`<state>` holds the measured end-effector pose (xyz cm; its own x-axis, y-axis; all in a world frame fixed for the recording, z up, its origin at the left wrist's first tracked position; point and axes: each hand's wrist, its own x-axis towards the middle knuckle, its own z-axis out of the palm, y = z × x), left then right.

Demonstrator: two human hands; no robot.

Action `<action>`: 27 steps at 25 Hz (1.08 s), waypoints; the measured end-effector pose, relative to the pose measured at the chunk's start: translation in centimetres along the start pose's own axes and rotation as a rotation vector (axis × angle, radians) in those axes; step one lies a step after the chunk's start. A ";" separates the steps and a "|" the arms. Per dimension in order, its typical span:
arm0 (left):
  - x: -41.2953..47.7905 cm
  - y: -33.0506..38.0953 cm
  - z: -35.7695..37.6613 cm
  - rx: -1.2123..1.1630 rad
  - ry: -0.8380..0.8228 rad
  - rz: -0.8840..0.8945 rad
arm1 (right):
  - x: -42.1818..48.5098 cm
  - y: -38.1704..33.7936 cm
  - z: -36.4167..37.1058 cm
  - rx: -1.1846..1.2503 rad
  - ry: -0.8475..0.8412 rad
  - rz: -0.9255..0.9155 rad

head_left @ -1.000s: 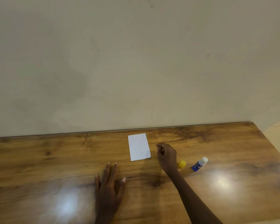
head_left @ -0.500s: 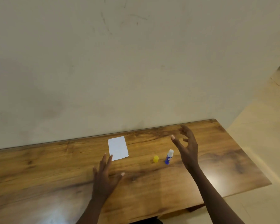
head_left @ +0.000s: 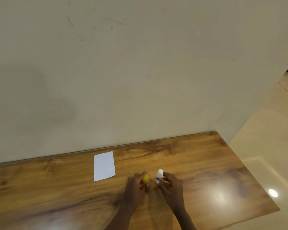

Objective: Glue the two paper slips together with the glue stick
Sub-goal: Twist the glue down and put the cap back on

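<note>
On bench (head_left: 206, 163), right hand (head_left: 172, 188) fingers pinch glue stick (head_left: 160, 175) low: light, slick, I'd grip mid-body. Left hand (head_left: 134, 188) at yellow cap (head_left: 145, 179), 9 o'clock; grasp untellable.

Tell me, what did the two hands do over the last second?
The left hand left the table, moved right and now pinches the yellow cap. The right hand came down from the air and grips the glue stick. The paper stayed flat near the wall, and the glue stick is still uncapped.
</note>
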<state>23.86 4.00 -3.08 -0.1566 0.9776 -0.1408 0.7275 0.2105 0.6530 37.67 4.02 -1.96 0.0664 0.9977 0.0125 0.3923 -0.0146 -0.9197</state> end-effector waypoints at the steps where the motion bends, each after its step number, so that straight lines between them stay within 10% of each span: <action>1: 0.0 -0.1 0.4 0.017 0.019 -0.010 | 0.0 0.1 0.1 -0.008 0.006 -0.005; 8: 0.1 -0.3 -2.8 -0.047 0.097 0.032 | 0.0 -2.2 0.2 -0.024 -0.053 -0.023; 17: -0.2 3.2 -26.4 -0.511 0.567 0.189 | 1.6 -21.6 4.1 0.088 -0.072 -0.449; 27: -8.2 11.4 -38.4 -0.932 0.281 0.432 | -2.1 -36.9 4.2 0.341 -0.085 -0.667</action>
<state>7.82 -1.63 34.10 -0.2422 0.9095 0.3380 -0.0214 -0.3533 0.9353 19.22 2.70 30.36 -0.1623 0.7895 0.5920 0.0180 0.6022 -0.7982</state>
